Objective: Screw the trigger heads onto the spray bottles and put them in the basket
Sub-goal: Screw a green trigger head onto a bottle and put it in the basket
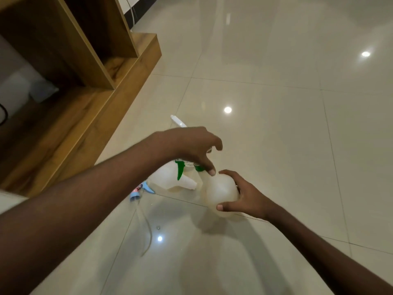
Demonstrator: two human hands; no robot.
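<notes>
My right hand [246, 194] grips a translucent white spray bottle [221, 193] above the tiled floor. My left hand [191, 147] curls over the green and white trigger head [180, 169] at the bottle's neck, its fingertip on the collar. Behind them another translucent bottle [168, 179] lies on the floor. A blue trigger head [140, 191] lies to the left, with its thin clear tube [146, 226] trailing toward me. A white part [177, 120] pokes out beyond my left hand. No basket is in view.
A wooden shelf unit [89, 81] with open compartments stands at the left, its base step running along the floor. Glossy beige tiles [276, 124] with light reflections spread to the right and toward me.
</notes>
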